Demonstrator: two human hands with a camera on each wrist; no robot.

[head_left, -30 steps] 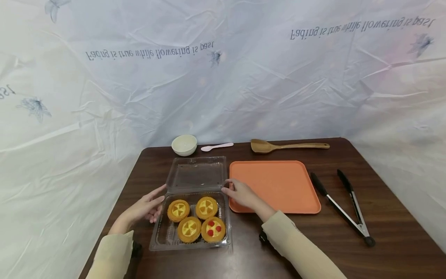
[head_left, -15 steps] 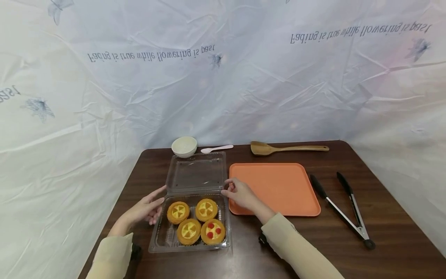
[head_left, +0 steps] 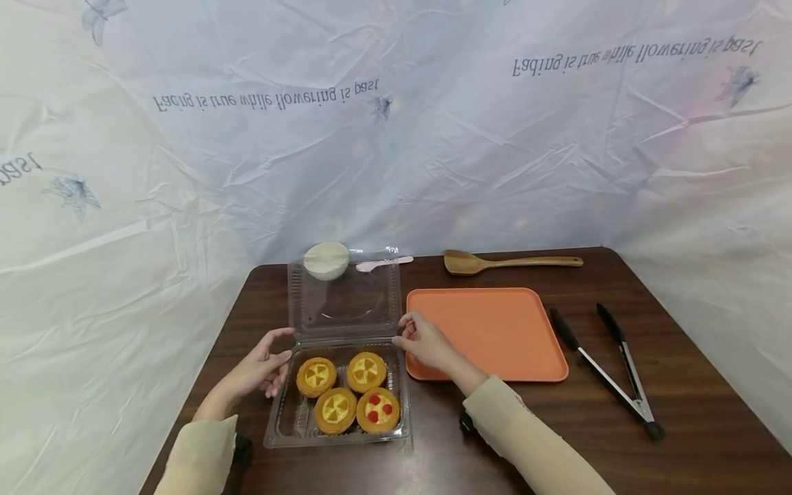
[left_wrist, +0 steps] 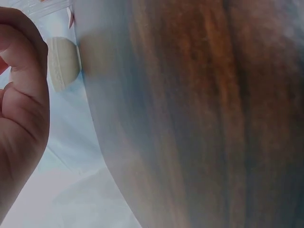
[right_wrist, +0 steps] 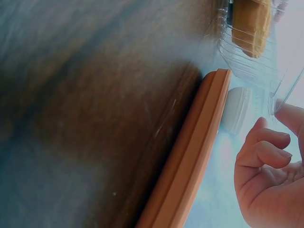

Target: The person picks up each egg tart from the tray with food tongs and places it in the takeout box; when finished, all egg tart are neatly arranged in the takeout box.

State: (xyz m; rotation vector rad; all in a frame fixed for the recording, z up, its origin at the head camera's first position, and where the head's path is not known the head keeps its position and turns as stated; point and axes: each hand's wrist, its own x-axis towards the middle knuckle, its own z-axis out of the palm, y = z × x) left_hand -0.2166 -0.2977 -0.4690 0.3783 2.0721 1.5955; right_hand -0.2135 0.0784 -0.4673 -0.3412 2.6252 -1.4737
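Observation:
A clear plastic clamshell box (head_left: 284, 426) stands on the table, with several round tarts (head_left: 336, 411) inside; one bears red berries. Its hinged lid (head_left: 346, 302) is tipped up at the back, and the bowl and spoon show through it. My left hand (head_left: 250, 371) is at the left end of the hinge, index finger at the lid's lower corner and thumb lower, apart from it. At the opposite end, my right hand (head_left: 430, 344) holds the lid's lower right corner between thumb and index finger. In the right wrist view, the other fingers (right_wrist: 263, 154) are curled beside the plastic corner.
An orange tray (head_left: 485, 333) lies right of the box, close under my right hand. Black-tipped tongs (head_left: 612, 385) lie spread farther right. Along the back edge are a cream bowl (head_left: 326, 261), a pink spoon (head_left: 405, 260) and a wooden spatula (head_left: 470, 263).
The lid has swung up from lying back, its far edge rising until it overlaps the bowl and spoon. Both hands stay at the hinge ends; the left index finger is now more bent. The tarts have not moved.

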